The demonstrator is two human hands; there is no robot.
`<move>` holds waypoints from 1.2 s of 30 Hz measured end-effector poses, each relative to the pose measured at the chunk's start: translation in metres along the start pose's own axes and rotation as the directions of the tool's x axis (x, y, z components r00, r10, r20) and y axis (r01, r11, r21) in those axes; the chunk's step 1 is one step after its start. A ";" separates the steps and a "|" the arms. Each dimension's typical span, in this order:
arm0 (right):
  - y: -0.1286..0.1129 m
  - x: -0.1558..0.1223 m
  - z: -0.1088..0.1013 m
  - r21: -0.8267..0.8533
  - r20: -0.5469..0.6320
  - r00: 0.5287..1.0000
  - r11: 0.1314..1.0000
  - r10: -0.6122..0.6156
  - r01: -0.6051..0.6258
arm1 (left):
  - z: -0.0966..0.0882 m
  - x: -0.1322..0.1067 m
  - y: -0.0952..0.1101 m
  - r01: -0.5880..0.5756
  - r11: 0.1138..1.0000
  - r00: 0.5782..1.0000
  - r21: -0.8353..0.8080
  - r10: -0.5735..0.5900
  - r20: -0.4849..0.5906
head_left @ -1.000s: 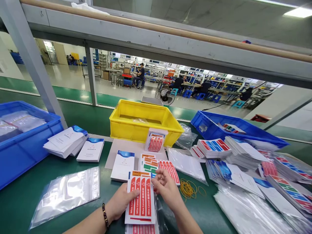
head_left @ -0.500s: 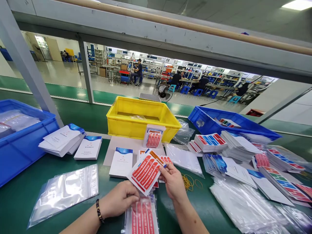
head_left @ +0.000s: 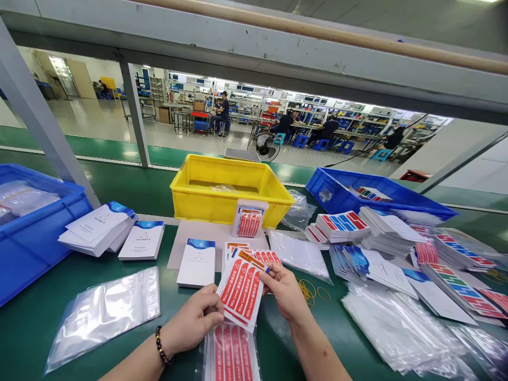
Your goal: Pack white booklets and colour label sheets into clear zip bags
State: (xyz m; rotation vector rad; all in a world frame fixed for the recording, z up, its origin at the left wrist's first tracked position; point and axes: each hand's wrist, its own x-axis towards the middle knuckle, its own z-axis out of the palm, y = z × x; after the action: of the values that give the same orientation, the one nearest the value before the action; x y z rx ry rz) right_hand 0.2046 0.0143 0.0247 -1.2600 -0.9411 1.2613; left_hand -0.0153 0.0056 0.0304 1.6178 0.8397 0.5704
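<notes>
My right hand (head_left: 284, 291) pinches a small stack of red-and-white sticker sheets (head_left: 243, 291) by its upper right corner. The sheets are printed with "Max Level" and "Min Level", and their lower edge meets the mouth of a clear plastic bag (head_left: 210, 352). Closed at the bag's top left is my left hand (head_left: 200, 318), its fingertips beside the sheets' left edge. Red label strips show through the bag, which lies at the front edge of view. Behind the hands are more sticker sheets (head_left: 268, 256) and a stack of white-and-blue booklets (head_left: 197, 264).
Flat clear bags (head_left: 107, 312) lie left, near booklet stacks (head_left: 141, 241) and a blue bin (head_left: 43, 227). A yellow bin (head_left: 230, 206) stands behind a filled packet (head_left: 249, 222). Rubber bands (head_left: 307, 291), sticker stacks (head_left: 343, 227), more bags (head_left: 397, 328) and another blue bin (head_left: 381, 196) are right.
The sticker sheets have turned more upright and come slightly down and right, over the bag's mouth. My left hand has shifted slightly up beside their edge.
</notes>
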 end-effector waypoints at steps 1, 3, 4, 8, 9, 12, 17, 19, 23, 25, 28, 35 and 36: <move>-0.001 0.000 -0.001 -0.007 0.007 1.000 1.000 0.001 -0.001 | 0.000 0.000 0.000 -0.003 1.000 1.000 0.016 0.003 0.002; -0.002 0.000 -0.001 -0.021 0.051 0.999 1.000 0.014 -0.013 | 0.001 0.000 -0.001 -0.015 0.999 1.000 0.052 0.015 -0.004; -0.002 -0.001 0.000 -0.029 0.079 0.997 0.999 0.024 -0.022 | 0.002 0.000 -0.001 -0.021 0.998 1.000 0.067 0.021 -0.010; 0.003 -0.003 0.005 -0.052 0.130 0.991 0.998 0.036 -0.030 | 0.005 0.002 -0.005 -0.017 0.997 0.998 0.078 0.022 -0.060; 0.005 -0.003 0.006 -0.050 0.134 0.991 0.999 0.028 -0.022 | 0.006 0.002 -0.006 -0.015 0.998 0.997 0.067 0.020 -0.078; 0.012 -0.005 0.009 -0.070 0.178 0.984 0.997 -0.008 0.020 | 0.007 0.003 -0.004 -0.019 1.000 0.989 0.014 0.021 -0.146; 0.007 -0.014 0.013 -0.306 0.336 0.941 0.941 -0.033 0.142 | 0.006 0.004 -0.004 -0.006 0.999 0.973 -0.054 -0.007 -0.229; 0.000 -0.018 0.015 -0.420 0.439 0.898 0.877 -0.027 0.232 | 0.006 0.005 -0.007 -0.042 0.995 0.964 -0.088 0.017 -0.265; -0.006 -0.022 0.017 -0.450 0.624 0.781 0.828 0.022 0.336 | 0.007 0.006 -0.012 -0.098 0.987 0.941 -0.130 0.050 -0.335; -0.001 -0.021 0.016 -0.442 0.615 0.788 0.842 0.033 0.309 | 0.008 0.006 -0.012 -0.098 0.977 0.943 -0.191 0.029 -0.331; 0.007 -0.017 0.012 -0.426 0.507 0.862 0.873 0.014 0.237 | 0.009 0.006 -0.008 0.036 0.942 0.967 -0.335 -0.117 -0.224; 0.012 -0.017 0.013 -0.417 0.416 0.906 0.903 0.084 0.108 | 0.009 0.008 -0.005 0.189 0.939 0.946 -0.288 -0.252 -0.202; 0.011 -0.017 0.015 -0.430 0.413 0.907 0.895 0.078 0.119 | 0.010 0.008 -0.005 0.187 0.942 0.948 -0.278 -0.247 -0.201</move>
State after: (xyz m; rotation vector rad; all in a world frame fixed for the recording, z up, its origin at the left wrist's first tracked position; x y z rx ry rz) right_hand 0.1859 -0.0019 0.0178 -1.3395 -1.6309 1.3757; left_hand -0.0039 0.0061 0.0233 1.2184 1.0589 0.6883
